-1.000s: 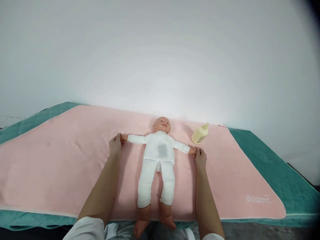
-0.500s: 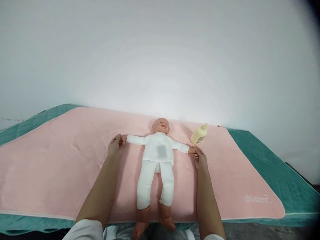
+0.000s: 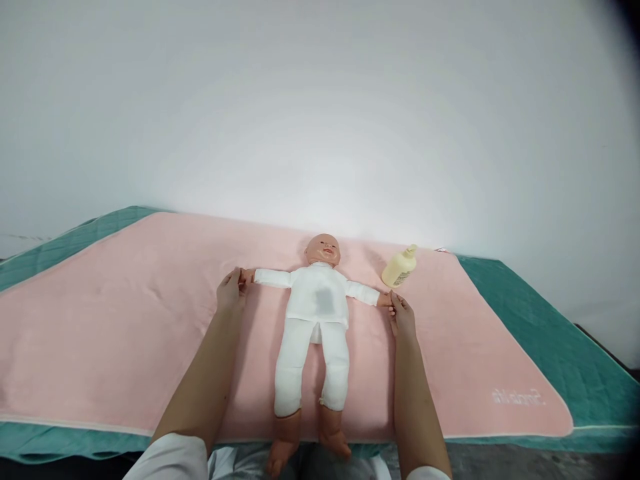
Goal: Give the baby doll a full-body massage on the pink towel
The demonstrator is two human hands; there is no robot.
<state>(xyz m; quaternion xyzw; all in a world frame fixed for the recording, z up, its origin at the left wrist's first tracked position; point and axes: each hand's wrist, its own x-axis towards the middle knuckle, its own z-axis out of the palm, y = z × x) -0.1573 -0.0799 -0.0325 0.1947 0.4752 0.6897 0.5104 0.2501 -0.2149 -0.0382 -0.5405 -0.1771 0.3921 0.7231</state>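
Note:
A baby doll [image 3: 318,297] in white clothing with a grey patch on its chest lies on its back, arms spread to the sides. My left hand [image 3: 232,288] pinches the doll's hand on the left side of the view. On the other side, my right hand [image 3: 401,313] has its fingers closed on the doll's other hand. The doll's bare feet reach over the front edge of the pink mat [image 3: 125,320]. Just beyond my right hand stands a pale yellow pump bottle [image 3: 399,267].
Under the mat is a green quilted cover [image 3: 545,333], showing at both sides and along the front edge. A plain pale wall [image 3: 320,113] rises directly behind. Grey floor [image 3: 525,463] shows at the lower right.

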